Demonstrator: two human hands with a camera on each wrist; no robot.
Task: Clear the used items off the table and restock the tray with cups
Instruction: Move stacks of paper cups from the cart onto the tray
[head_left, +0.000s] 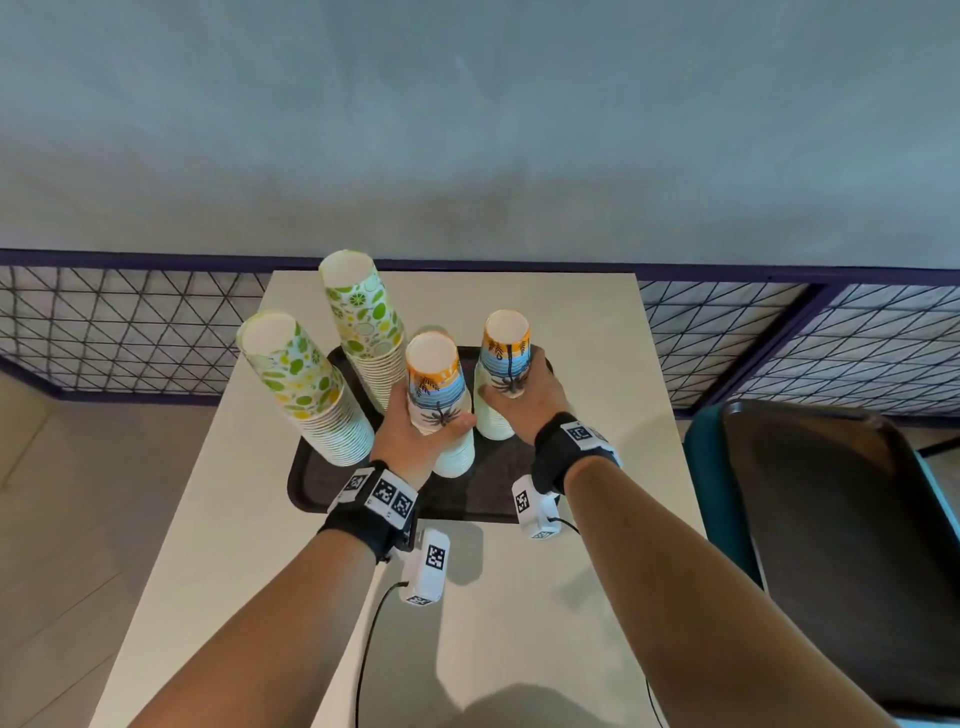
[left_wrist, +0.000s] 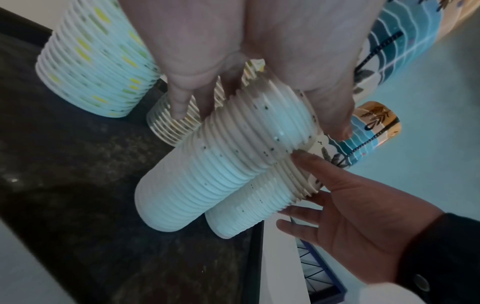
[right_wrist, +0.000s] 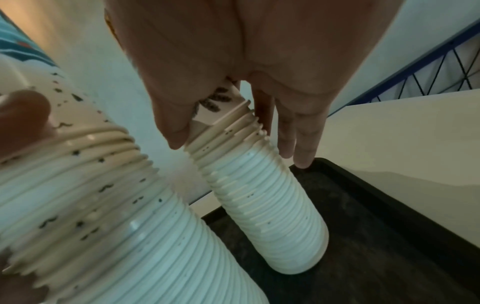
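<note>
Head view shows four upside-down stacks of paper cups on the black tray (head_left: 311, 486). The left hand (head_left: 410, 431) wraps the palm-tree cup stack (head_left: 439, 400) near the tray's middle; the right hand (head_left: 530, 389) curls round the second palm-tree stack (head_left: 504, 374) toward the tray's far right. Two lime-print stacks (head_left: 306, 384) stand at its left. Tall nested paper is probably light and crushable, and it bends at the joints, so grip low around the ribbed rims

Four upside-down stacks of paper cups: two lime-and-lemon printed stacks (head_left: 296, 384) (head_left: 366, 317), two palm-tree sunset printed stacks (head_left: 441, 410) (head_left: 501, 374). One black rectangular plastic tray (head_left: 311, 483). One pale square table (head_left: 519, 597). Two hands (head_left: 410, 436) (head_left: 535, 389).
</note>
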